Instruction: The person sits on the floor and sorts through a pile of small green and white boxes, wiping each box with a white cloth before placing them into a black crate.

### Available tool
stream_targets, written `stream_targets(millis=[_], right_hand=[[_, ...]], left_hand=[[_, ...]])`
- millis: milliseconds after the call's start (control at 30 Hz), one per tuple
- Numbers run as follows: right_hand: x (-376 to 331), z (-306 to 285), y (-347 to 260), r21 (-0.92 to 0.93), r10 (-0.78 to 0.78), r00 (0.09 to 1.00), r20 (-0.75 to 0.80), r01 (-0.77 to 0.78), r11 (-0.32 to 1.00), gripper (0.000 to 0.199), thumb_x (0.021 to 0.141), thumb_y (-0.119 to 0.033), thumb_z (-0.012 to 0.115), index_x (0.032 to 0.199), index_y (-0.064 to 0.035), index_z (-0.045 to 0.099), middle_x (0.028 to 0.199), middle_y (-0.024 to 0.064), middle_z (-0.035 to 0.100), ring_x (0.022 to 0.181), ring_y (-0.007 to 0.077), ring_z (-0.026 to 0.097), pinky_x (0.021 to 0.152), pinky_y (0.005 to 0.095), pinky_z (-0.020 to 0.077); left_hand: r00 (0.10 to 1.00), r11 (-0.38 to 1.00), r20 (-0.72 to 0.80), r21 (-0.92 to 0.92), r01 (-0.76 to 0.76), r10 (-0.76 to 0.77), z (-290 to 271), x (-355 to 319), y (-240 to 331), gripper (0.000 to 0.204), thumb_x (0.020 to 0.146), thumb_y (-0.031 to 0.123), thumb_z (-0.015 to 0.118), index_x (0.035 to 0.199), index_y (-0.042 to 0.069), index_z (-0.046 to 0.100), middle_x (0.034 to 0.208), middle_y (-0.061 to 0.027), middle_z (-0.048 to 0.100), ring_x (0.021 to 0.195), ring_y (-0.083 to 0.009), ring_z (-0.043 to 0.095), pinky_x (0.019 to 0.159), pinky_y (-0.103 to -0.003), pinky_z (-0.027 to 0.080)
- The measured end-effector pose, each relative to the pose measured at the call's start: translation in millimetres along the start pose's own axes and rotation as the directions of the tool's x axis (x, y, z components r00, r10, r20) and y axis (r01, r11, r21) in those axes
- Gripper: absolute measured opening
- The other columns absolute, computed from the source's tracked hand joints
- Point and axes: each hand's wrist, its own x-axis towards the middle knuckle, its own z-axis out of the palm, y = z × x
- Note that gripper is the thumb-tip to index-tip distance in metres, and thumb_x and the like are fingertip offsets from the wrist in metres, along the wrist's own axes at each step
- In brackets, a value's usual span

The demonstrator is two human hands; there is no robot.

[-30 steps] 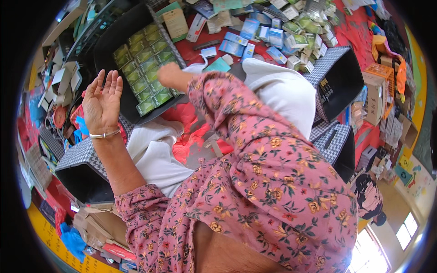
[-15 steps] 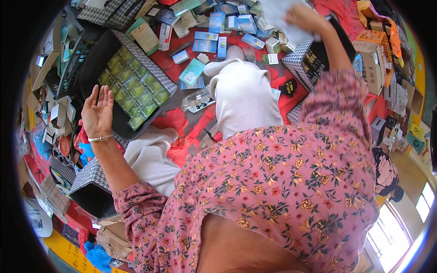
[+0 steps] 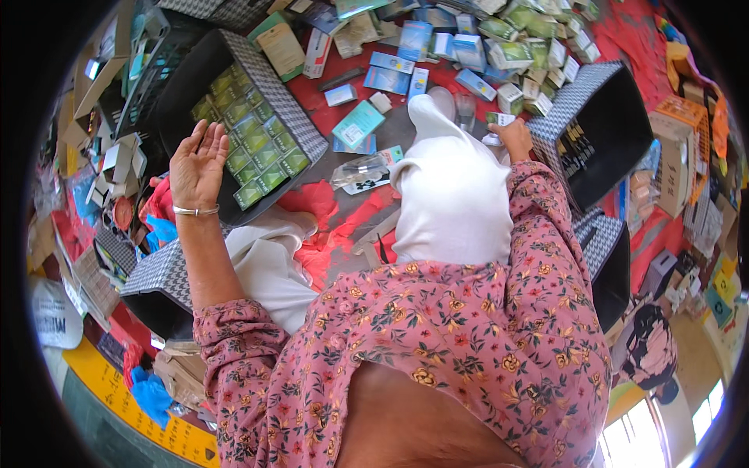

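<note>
The pink floral blouse (image 3: 437, 335) fills the near part of the view; beyond its hem are white trousers (image 3: 452, 195), one knee bent up in the middle and the other leg folded out to the left; under and between them red sheeting (image 3: 335, 218) lies in torn, crumpled pieces on the floor.

The left hand (image 3: 199, 164), a pale bangle (image 3: 195, 210) at its wrist, is raised with its bare palm turned up, the fingers straight and only narrowly apart; in the view it overlaps the near-left edge of a houndstooth storage bin (image 3: 278, 87), in which small green cartons (image 3: 257, 140) sit packed in rows.

The right hand (image 3: 515, 140) is beyond the bent knee, its fingers curled narrowly at a small green-and-white carton (image 3: 500, 118); whether they grip it I cannot tell; just to its right, a black-lined houndstooth bin (image 3: 573, 93) lies tipped on its side, with black-and-gold packs (image 3: 576, 148) inside.

Between the two bins lie a clear plastic pack (image 3: 360, 171), a teal carton (image 3: 359, 125) and, farther off, blue-and-white cartons (image 3: 388, 72); beyond the right hand a loose heap of green cartons (image 3: 523, 54) spreads toward the upper edge; at the far right an orange plastic crate (image 3: 686, 117) stands just behind a cardboard box (image 3: 673, 160).
</note>
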Motion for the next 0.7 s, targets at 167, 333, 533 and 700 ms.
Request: stream_targets(millis=[167, 333, 533, 700], right_hand=[[22.5, 30.2, -2.6, -0.126, 0.006, 0.986, -0.167, -0.027, 0.992, 0.057, 0.063, -0.042, 0.070, 0.098, 0.0002, 0.056, 0.094, 0.0156, 0.062, 0.086, 0.0299, 0.062, 0.073, 0.0398, 0.0499], [21.2, 19.4, -9.7, 0.016, -0.021, 0.995, -0.094, 0.023, 1.000, 0.046, 0.058, -0.033, 0.068, 0.086, 0.0028, 0.063, 0.091, 0.0215, 0.061, 0.086, 0.0332, 0.060, 0.073, 0.0395, 0.0476], [9.0, -32.9, -68.9, 0.194, -0.314, 0.949, 0.011, 0.306, 0.932, 0.047, 0.052, -0.034, 0.072, 0.075, 0.0062, 0.064, 0.078, 0.0197, 0.063, 0.070, 0.0308, 0.062, 0.065, 0.0366, 0.0469], [-60.8, -128.9, -188.5, 0.720, -0.594, 0.804, 0.033, 0.393, 0.572, 0.025, 0.066, -0.021, 0.071, 0.075, 0.0009, 0.064, 0.071, 0.0073, 0.063, 0.053, 0.0148, 0.056, 0.047, 0.0280, 0.0445]], left_hand=[[1.000, 1.000, -0.006, 0.017, 0.005, -0.005, 3.0, -6.0, 1.9, 0.034, 0.083, 0.008, 0.050, 0.114, -0.005, 0.044, 0.111, -0.0154, 0.047, 0.105, -0.0246, 0.047, 0.090, -0.034, 0.041], [1.000, 1.000, 0.010, -0.012, -0.003, 0.003, 3.3, -9.3, 2.8, 0.035, 0.083, 0.008, 0.048, 0.114, -0.005, 0.043, 0.112, -0.0157, 0.046, 0.106, -0.0256, 0.046, 0.090, -0.035, 0.041], [0.997, 0.997, 0.058, -0.050, -0.052, 0.055, 6.1, -13.8, 2.0, 0.033, 0.081, 0.007, 0.050, 0.110, -0.006, 0.045, 0.107, -0.0159, 0.049, 0.101, -0.0257, 0.049, 0.088, -0.034, 0.042], [0.987, 0.994, 0.120, -0.037, -0.103, 0.106, -1.6, -5.5, -12.3, 0.036, 0.078, 0.004, 0.056, 0.111, -0.001, 0.045, 0.095, -0.0103, 0.054, 0.087, -0.0188, 0.054, 0.076, -0.029, 0.046]])
